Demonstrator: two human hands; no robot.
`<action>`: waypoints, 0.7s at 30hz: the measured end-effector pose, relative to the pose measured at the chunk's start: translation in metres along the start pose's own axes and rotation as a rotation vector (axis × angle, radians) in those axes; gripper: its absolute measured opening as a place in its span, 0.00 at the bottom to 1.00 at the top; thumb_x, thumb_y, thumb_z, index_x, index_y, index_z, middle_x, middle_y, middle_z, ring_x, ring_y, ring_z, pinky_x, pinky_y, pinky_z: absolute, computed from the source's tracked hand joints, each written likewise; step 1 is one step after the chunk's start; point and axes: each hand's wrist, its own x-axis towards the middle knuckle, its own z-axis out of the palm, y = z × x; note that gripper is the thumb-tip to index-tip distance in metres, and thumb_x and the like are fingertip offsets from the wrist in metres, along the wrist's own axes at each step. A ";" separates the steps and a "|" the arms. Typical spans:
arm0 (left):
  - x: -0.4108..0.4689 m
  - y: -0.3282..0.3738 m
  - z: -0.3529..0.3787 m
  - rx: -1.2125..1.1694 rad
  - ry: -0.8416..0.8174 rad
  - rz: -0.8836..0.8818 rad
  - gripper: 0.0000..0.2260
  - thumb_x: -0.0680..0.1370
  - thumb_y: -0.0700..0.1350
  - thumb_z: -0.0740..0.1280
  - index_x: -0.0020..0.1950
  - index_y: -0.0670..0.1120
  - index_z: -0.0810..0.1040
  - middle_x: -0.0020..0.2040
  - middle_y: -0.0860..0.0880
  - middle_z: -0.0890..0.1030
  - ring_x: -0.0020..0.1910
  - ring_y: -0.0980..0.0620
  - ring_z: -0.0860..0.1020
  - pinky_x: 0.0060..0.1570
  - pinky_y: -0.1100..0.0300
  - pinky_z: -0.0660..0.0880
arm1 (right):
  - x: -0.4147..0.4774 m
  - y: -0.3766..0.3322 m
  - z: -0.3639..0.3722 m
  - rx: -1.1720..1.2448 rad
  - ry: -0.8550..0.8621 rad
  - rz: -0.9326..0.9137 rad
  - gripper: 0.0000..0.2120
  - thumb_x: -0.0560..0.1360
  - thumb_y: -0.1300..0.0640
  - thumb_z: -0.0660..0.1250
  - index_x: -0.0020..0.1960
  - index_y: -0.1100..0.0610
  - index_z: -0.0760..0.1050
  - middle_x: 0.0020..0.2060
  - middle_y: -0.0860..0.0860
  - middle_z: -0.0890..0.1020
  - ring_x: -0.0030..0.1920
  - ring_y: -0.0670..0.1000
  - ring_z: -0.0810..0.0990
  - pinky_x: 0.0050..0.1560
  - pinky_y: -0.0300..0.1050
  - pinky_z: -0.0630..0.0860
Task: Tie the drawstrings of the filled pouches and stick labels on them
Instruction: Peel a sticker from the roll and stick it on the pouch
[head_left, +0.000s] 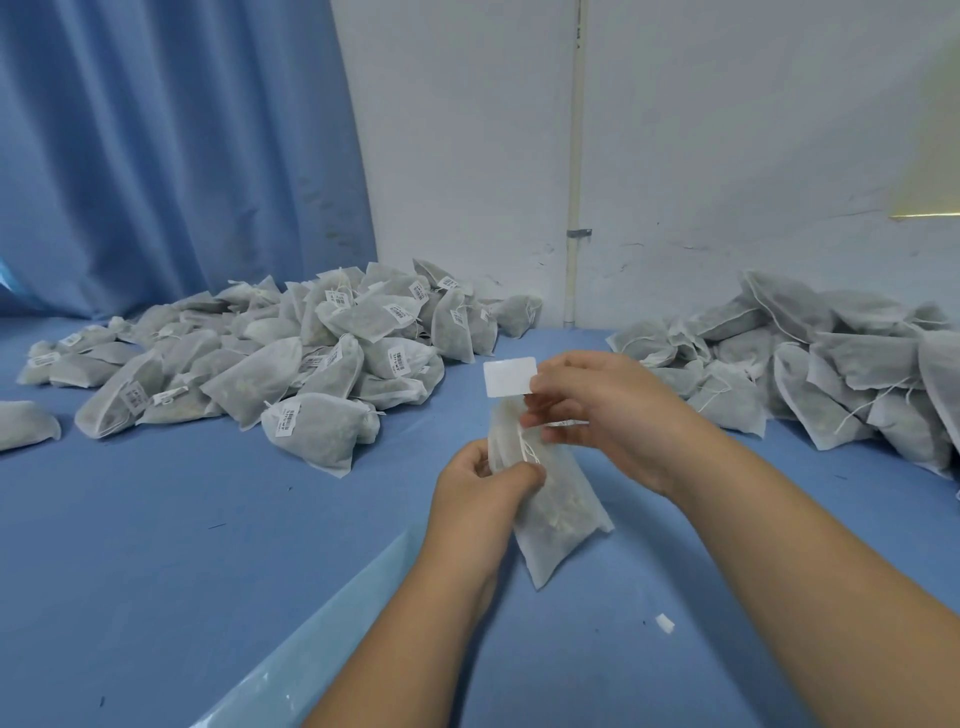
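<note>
- A person's left hand (483, 493) grips the neck of a filled mesh pouch (561, 514), held above the middle of the blue surface (156, 545), its drawstring (530, 449) hanging loose at the neck.
- The right hand (597, 410) pinches a blank white label (511, 376) just above the pouch's top.
- Labelled pouches (291, 358) are heaped toward the surface's far left edge, before a blue curtain (156, 156).
- Unlabelled pouches (831, 374) are piled at the far right edge, against a white wall (727, 130).

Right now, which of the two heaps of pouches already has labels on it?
The left heap, beside the blue curtain: its pouches show white barcode labels. The right heap shows none.
</note>
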 end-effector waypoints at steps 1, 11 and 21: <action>0.000 0.000 -0.001 -0.024 0.022 -0.010 0.14 0.64 0.42 0.69 0.49 0.43 0.81 0.42 0.45 0.84 0.42 0.47 0.82 0.46 0.52 0.77 | -0.001 -0.004 -0.001 -0.099 0.027 -0.015 0.03 0.75 0.61 0.67 0.42 0.58 0.77 0.38 0.55 0.83 0.39 0.50 0.83 0.45 0.45 0.78; 0.000 0.003 -0.003 -0.103 0.131 -0.046 0.06 0.74 0.36 0.69 0.50 0.43 0.80 0.48 0.40 0.84 0.41 0.47 0.81 0.42 0.55 0.76 | -0.014 -0.033 -0.009 -1.006 0.270 -0.250 0.04 0.69 0.59 0.66 0.40 0.51 0.77 0.36 0.44 0.79 0.35 0.42 0.75 0.30 0.37 0.67; -0.002 0.006 -0.003 -0.089 0.139 -0.053 0.07 0.74 0.39 0.70 0.51 0.42 0.80 0.50 0.40 0.84 0.42 0.47 0.81 0.42 0.55 0.76 | -0.016 -0.021 0.012 -1.196 0.245 -0.272 0.03 0.70 0.58 0.64 0.41 0.52 0.75 0.40 0.47 0.78 0.41 0.51 0.77 0.37 0.43 0.71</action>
